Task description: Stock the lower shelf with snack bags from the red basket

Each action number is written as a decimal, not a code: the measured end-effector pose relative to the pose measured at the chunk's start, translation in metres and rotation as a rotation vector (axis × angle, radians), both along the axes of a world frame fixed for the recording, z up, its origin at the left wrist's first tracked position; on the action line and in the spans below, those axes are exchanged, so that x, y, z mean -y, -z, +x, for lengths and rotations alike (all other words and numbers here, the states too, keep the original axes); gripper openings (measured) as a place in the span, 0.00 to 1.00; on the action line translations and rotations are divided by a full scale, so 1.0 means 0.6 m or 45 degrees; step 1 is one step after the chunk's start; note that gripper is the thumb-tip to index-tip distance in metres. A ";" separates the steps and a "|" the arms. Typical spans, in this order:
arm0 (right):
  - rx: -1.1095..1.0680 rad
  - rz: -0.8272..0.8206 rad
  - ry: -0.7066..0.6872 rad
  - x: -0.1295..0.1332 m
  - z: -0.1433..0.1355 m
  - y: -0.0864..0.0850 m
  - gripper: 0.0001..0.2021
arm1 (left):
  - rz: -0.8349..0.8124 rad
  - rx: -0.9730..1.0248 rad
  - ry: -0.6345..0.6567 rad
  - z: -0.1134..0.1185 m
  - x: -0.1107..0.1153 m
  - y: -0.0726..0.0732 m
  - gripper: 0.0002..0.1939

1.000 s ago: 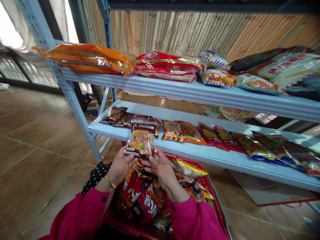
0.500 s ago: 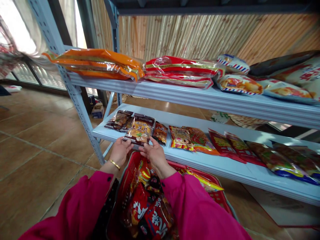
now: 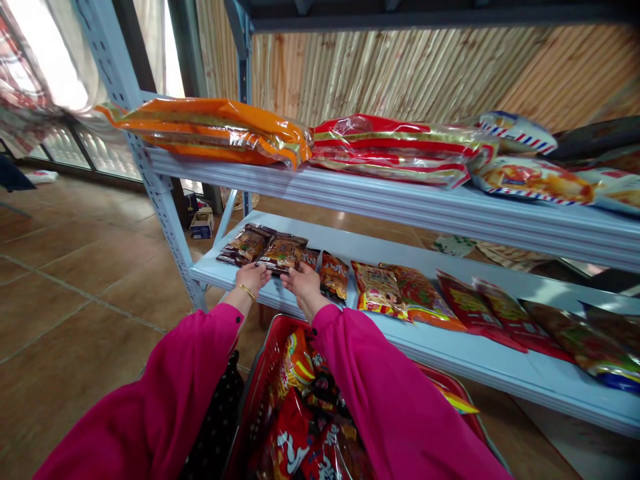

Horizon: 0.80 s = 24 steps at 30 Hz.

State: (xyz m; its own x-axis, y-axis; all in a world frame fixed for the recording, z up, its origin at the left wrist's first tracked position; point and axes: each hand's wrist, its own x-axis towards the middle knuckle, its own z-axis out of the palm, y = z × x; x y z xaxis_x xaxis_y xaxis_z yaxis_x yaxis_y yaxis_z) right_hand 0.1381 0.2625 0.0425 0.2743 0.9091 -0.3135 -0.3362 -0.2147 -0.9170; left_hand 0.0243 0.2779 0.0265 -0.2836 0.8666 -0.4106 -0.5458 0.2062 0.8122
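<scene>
A dark brown bag of potato slices (image 3: 283, 253) lies almost flat at the front of the lower shelf. My left hand (image 3: 253, 279) pinches its near left corner, and a gold bangle circles that wrist. At the near right corner, my right hand (image 3: 304, 283) grips the same bag between thumb and fingers. Another brown bag (image 3: 245, 245) rests just to the left, close against the held one. Right of my right hand are small dark snack bags with orange pictures (image 3: 333, 275).
Below my arms stands a red basket (image 3: 260, 363) holding several snack packets. Further right along the lower shelf (image 3: 280, 290) lie yellow and red packets (image 3: 380, 290). The upper shelf (image 3: 240, 175) carries large orange bags (image 3: 210, 130) and red bags (image 3: 390, 147). A metal post (image 3: 165, 220) bounds the left side.
The bag in my hands has gone from tilted up at the shelf's front to lying flatter, further in beside the other brown bag. Both hands moved forward with it.
</scene>
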 end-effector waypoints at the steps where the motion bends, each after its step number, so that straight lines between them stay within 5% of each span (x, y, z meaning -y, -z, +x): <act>1: -0.008 0.002 -0.001 -0.003 -0.001 0.003 0.18 | -0.008 0.007 -0.014 0.001 -0.002 0.004 0.05; 7: -0.123 0.060 -0.130 -0.001 0.012 0.003 0.14 | -0.024 0.048 -0.049 0.008 0.001 0.015 0.19; 15: -0.223 0.091 -0.208 0.012 0.040 -0.008 0.11 | 0.015 -0.097 -0.008 0.019 0.022 0.022 0.08; 21: -0.161 0.112 -0.152 0.043 0.062 -0.015 0.17 | 0.197 -0.470 0.049 0.037 0.063 0.010 0.15; 24: -0.077 0.121 -0.121 0.068 0.073 -0.013 0.22 | 0.540 -0.925 0.194 0.044 0.070 -0.008 0.27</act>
